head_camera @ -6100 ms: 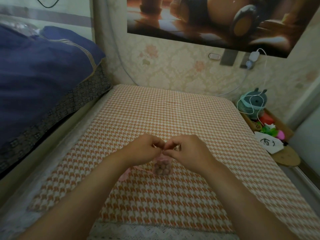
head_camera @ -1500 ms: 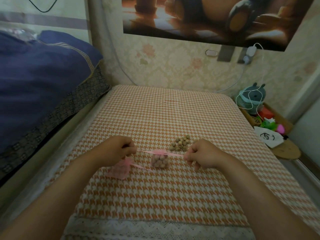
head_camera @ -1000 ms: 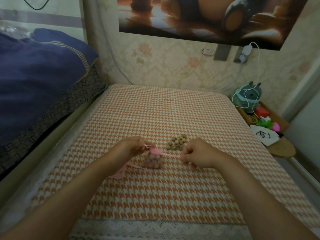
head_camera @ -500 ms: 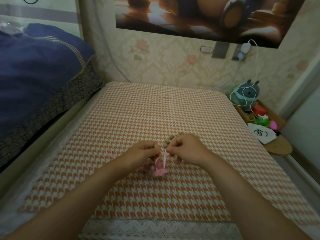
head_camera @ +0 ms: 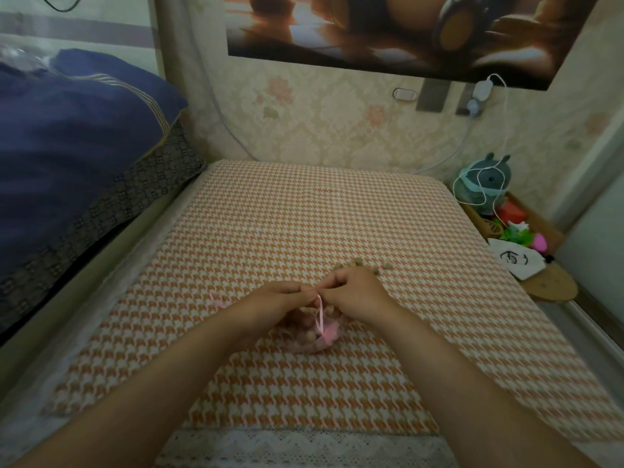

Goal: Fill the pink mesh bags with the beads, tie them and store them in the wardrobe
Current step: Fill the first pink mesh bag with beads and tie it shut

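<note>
Head view: The left hand (head_camera: 280, 304) and the right hand (head_camera: 356, 292) meet above the bench (head_camera: 304, 214), which is covered with an orange houndstooth cloth (head_camera: 270, 383). The fingers of both hands are curled and pinch the pink ribbon (head_camera: 319, 312). The ribbon runs down to the pink mesh bag (head_camera: 315, 341), which contains beads and rests on the cloth directly below the hands. Loose beads (head_camera: 354, 263) lie just beyond the right hand. A piece of pink material (head_camera: 216, 298) shows left of the left hand.

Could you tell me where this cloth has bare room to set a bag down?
Bare: the far half of the orange houndstooth cloth, between the loose wooden beads and the wall. Crowded: the middle, where left hand and right hand pinch the pink ribbon above the filled pink mesh bag.
</note>
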{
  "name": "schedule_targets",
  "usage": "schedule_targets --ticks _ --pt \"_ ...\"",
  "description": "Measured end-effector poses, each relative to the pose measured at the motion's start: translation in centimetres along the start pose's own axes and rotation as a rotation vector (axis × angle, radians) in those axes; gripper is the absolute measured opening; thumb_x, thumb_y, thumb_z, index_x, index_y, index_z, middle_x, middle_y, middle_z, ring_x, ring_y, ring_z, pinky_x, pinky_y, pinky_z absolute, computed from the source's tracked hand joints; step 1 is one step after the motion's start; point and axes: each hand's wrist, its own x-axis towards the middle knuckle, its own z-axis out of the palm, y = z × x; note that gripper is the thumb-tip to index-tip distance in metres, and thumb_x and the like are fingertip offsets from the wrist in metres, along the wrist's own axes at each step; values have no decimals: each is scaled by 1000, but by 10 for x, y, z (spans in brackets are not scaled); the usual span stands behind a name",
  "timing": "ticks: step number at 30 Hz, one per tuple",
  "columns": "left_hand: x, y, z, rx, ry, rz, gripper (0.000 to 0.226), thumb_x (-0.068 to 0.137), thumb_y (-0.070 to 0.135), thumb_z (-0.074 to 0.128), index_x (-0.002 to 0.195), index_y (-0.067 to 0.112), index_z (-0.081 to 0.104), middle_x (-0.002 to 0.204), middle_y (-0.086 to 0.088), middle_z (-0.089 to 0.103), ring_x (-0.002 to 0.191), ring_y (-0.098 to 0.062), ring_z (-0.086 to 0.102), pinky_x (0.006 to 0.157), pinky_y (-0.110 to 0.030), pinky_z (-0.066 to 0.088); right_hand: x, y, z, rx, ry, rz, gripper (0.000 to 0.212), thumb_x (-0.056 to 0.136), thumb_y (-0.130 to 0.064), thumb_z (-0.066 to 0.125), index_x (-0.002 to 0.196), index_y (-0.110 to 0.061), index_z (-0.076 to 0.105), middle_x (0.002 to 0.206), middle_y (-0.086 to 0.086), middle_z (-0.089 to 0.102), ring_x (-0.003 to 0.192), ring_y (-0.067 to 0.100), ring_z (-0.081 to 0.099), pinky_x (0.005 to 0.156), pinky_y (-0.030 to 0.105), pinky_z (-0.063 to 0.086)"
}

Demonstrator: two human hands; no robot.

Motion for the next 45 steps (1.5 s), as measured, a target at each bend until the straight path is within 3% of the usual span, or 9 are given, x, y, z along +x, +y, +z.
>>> schedule_targets --ticks 4,9,15,18,22,26,32,39,45 --pt "-1 3 3 -80 -2 7 19 96 18 56 89 10 72 80 -2 72 69 -13 64 63 -20 51 1 0 0 116 -44 66 13 86 -21 78 95 -11 77 71 -3 70 47 -5 58 43 14 43" --pt "0 -1 3 -70 6 5 23 97 18 55 80 11 69 72 -7 64 65 -13 58 63 -21 49 -4 -6 -5 351 -190 193 17 97 -21 60 98 -10 73 76 3 72 61 15 62 56 25 46" --pt "3 -5 3 -60 137 -5 19 93 16 62 81 8 73 73 -9 67 61 -12 62 58 -20 53 -12 -13 -19 222 -437 163 27 91 -22 70 104 2 73 91 12 76 68 18 65 63 29 56" --pt "2 -3 4 -30 166 8 16 91 16 65 91 4 76 75 -10 71 63 -12 65 55 -19 52 -12 -10 -15 165 -394 154 8 89 -13 73 91 -5 75 68 2 73 54 10 62 59 25 54" --pt "-2 1 8 26 211 45 10 88 11 69 84 6 76 73 -12 73 57 -13 67 56 -22 55 -10 -8 -10 171 -385 212 17 90 -3 70 104 6 72 69 6 71 50 10 64 50 24 55" --pt "-6 2 2 328 306 126 14 86 29 72 81 18 79 72 -3 76 65 -14 73 72 -37 61 -9 -5 -5 219 -333 258 9 91 -6 70 81 -5 70 63 6 69 52 13 64 49 26 56" --pt "-26 0 -6 683 240 128 52 54 43 92 98 28 71 85 9 73 77 1 68 73 -24 58 -3 -4 3 416 -236 376 13 99 -13 60 89 -5 65 68 10 66 60 17 62 66 34 60" --pt "-14 -18 -13 650 505 163 32 69 31 86 95 19 74 77 11 68 68 4 61 60 -6 43 1 1 14 572 -171 451 17 98 -9 61 82 -5 62 63 5 60 48 12 57 46 28 58" --pt "-3 -15 -13 772 579 156 27 78 48 74 82 22 74 72 11 69 70 -2 63 63 -18 45 -3 8 11 118 136 95 15 89 -24 74 80 -12 76 72 1 74 52 15 66 52 32 57"
